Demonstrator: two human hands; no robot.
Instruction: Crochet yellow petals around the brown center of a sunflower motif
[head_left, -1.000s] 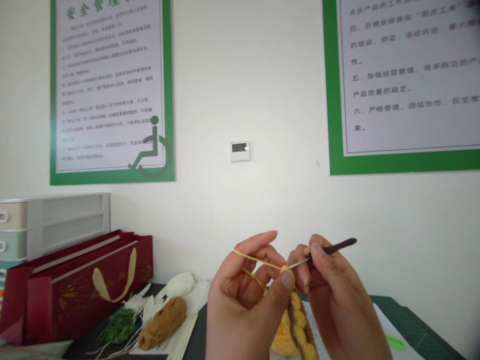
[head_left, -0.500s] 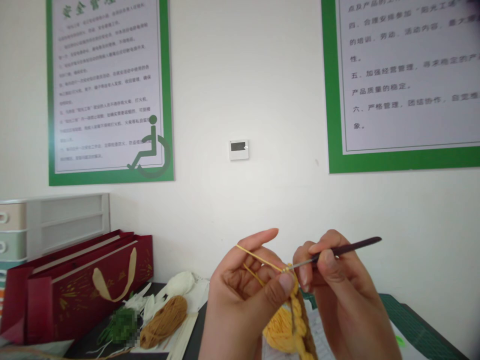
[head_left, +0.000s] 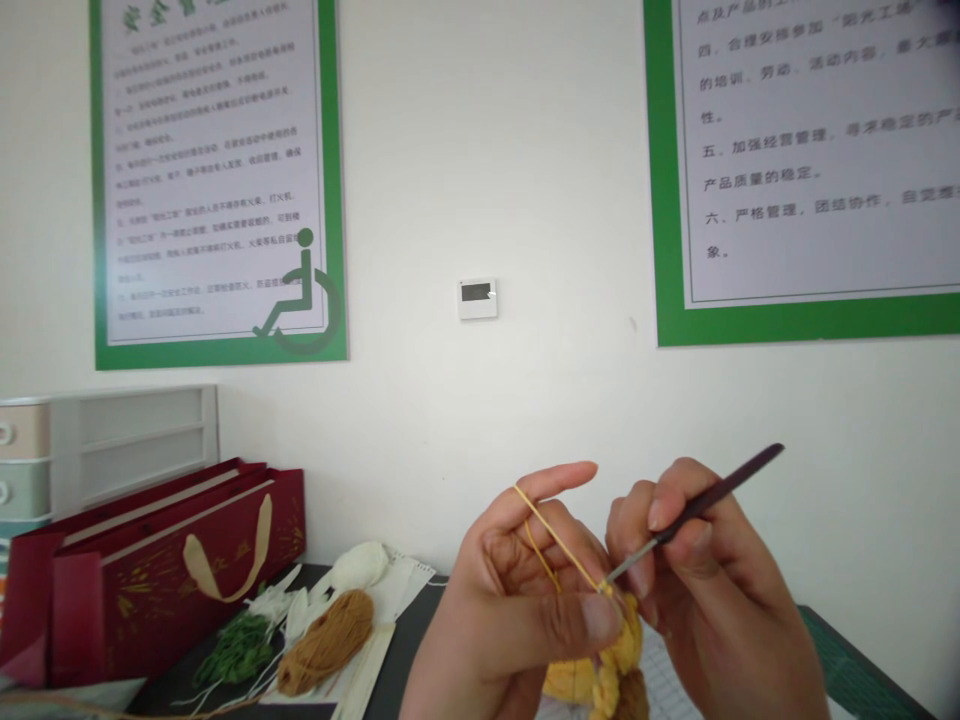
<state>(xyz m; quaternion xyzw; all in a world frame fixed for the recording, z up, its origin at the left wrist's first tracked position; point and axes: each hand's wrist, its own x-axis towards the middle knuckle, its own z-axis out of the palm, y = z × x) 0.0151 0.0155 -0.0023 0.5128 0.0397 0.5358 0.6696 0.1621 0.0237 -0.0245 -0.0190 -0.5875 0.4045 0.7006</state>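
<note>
Yellow crochet piece (head_left: 621, 650), partly worked, up above the counter (head_left: 409, 622).
From my end, left hand (head_left: 480, 640) pinches it, yarn strand (head_left: 561, 540) over a finger; right hand (head_left: 724, 600) grips the hook (head_left: 727, 485). I can't tell how much is left.

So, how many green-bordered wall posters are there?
2. The wheelchair-symbol poster hangs left of the wall controller; the other poster hangs right of it. Both are cut off.

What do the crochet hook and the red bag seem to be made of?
Crochet hook: a silvery, shiny shaft suggests metal; the dark, smooth handle could be plastic or rubber. Red bag: probably coated paper or card, given its stiff panels, crisp folds and gold print.
</note>
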